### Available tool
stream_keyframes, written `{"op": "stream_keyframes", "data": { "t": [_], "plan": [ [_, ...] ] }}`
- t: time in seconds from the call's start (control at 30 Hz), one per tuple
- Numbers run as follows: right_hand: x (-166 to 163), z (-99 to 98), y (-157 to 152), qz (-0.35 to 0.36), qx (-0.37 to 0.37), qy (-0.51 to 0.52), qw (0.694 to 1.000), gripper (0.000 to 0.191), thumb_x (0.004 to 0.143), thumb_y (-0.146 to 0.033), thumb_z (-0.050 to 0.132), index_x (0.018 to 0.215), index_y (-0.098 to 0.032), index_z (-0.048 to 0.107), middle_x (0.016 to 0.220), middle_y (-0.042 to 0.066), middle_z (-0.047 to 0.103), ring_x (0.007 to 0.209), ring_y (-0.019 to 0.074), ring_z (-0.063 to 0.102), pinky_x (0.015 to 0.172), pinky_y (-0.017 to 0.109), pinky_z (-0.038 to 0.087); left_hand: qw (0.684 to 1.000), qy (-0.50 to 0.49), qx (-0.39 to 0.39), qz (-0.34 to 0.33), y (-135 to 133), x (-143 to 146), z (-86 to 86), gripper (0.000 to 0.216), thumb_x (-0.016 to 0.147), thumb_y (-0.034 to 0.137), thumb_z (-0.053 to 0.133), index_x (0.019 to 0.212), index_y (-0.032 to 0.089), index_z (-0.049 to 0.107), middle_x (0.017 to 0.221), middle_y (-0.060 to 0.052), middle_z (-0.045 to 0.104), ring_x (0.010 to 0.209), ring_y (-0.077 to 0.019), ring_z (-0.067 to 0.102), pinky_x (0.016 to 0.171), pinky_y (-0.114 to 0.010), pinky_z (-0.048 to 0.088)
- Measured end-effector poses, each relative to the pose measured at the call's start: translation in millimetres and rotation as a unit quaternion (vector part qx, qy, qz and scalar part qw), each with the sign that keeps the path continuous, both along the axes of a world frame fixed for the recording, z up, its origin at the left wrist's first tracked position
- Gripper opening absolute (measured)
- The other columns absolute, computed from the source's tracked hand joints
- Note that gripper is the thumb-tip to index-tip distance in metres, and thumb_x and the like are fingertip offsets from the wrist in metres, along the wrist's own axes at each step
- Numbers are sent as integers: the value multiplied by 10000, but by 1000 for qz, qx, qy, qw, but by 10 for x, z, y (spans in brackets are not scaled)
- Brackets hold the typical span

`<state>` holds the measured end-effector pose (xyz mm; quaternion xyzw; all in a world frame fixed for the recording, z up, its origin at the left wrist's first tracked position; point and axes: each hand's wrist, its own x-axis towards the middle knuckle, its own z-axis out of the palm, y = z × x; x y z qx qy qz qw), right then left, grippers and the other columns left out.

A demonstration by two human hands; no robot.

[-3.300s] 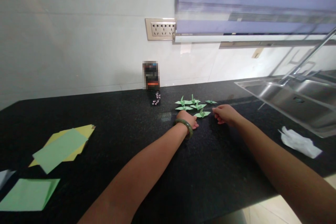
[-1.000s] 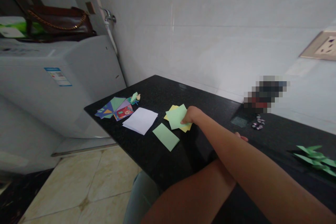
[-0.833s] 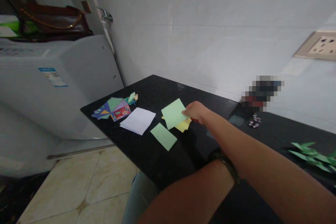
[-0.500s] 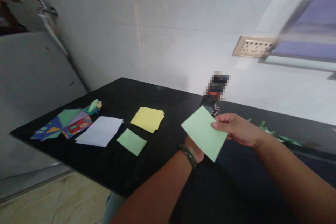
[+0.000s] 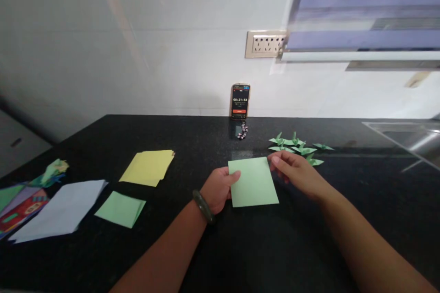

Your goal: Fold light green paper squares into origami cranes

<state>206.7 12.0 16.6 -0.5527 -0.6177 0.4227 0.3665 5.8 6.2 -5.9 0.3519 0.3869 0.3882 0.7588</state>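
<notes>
A light green square sheet of paper (image 5: 253,183) is held just above the dark countertop. My left hand (image 5: 216,187), with a dark bangle at the wrist, grips its left edge, thumb on top and fingers underneath. At the sheet's upper right corner is my right hand (image 5: 292,169), fingers curled and pinched at the edge; the fingertips are partly hidden. Several folded green paper cranes (image 5: 295,144) stand just beyond my right hand. To the left lie a small pile of green paper (image 5: 121,209) and a stack of yellow paper (image 5: 147,167).
A phone (image 5: 240,100) showing a timer leans against the wall, with a beaded strand (image 5: 242,131) before it. White paper (image 5: 65,208) and a colourful printed piece (image 5: 24,208) lie at far left. A metal sink (image 5: 412,137) is at right, a socket panel (image 5: 264,44) above.
My view has swung to the right and levelled. The green sheet, earlier in my right hand above my left wrist, is now gripped by my left hand at its left edge.
</notes>
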Motion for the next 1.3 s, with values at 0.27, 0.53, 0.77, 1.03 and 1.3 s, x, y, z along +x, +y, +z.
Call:
{"op": "stream_keyframes", "data": {
  "t": [0.27,0.53,0.77,1.03,1.3],
  "plan": [
    [-101,25,-121,45,-101,23,994,342,723,-461,588,604,-161,474,451,-70,404,397,52,332,387,178,219,996,-86,-11,6,-33,-26,86,290,786,195,553,1059,101,588,959,-136,669,840,-224,636,770,-369,491],
    [-75,86,-181,62,195,-73,976,531,694,-487,624,1122,-195,507,999,91,560,846,196,548,662,290,471,989,-127,-78,-2,-4,-52,102,344,826,221,480,1143,102,541,980,-154,661,853,-245,639,806,-406,472],
    [-19,190,-207,193,347,-279,874,361,692,-333,675,1048,-326,620,1389,43,291,1260,320,265,998,504,270,987,-124,-102,26,20,-56,112,338,818,189,479,1131,77,543,974,-163,658,855,-249,638,794,-398,479],
    [-171,97,-187,93,308,-186,928,146,804,-274,545,777,-230,681,1192,73,491,1142,243,423,948,418,348,983,-175,-53,5,-15,-42,103,313,828,188,487,1130,134,545,1086,-115,623,906,-211,614,786,-365,487],
    [-268,-33,-151,-54,169,-95,979,185,799,-341,509,754,-197,616,984,76,603,858,193,570,747,319,457,987,-121,105,-15,-105,-17,73,558,621,440,700,1082,149,583,1127,-130,599,1006,-278,562,781,-380,494]
  ]
}}
